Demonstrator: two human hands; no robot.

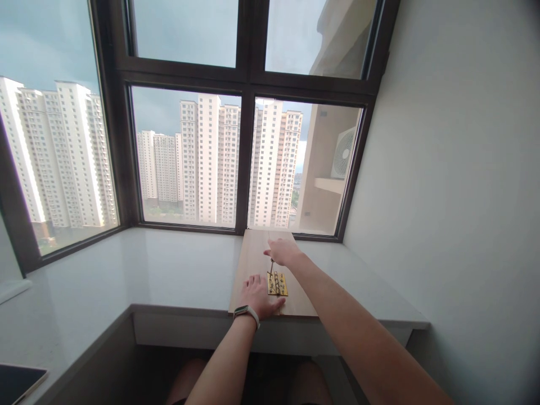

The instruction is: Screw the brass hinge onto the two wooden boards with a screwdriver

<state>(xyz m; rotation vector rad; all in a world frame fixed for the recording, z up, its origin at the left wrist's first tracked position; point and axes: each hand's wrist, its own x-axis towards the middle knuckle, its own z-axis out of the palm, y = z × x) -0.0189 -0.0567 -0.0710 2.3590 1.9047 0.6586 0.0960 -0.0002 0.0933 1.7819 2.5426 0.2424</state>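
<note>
A gold-coloured hinge (282, 285) lies opened flat across the seam of a pale wooden board (253, 256) on the sill. My left hand (258, 298) rests flat on the board at the hinge's left edge, fingers spread, thumb pointing right below the hinge. Above the hinge, my right hand (285, 251) is closed around the top of a thin screwdriver (271, 266). The shaft points down, its tip at the upper left leaf of the hinge. My fingers hide most of the handle. Small dark spots, screws or holes, show on the hinge leaves.
The white windowsill (185, 264) spreads to both sides of the board, its front edge close to my forearms. Behind stands a dark window frame (244, 169). A plain wall (442, 169) rises at the right. A dark flat device (19, 382) lies at the lower left.
</note>
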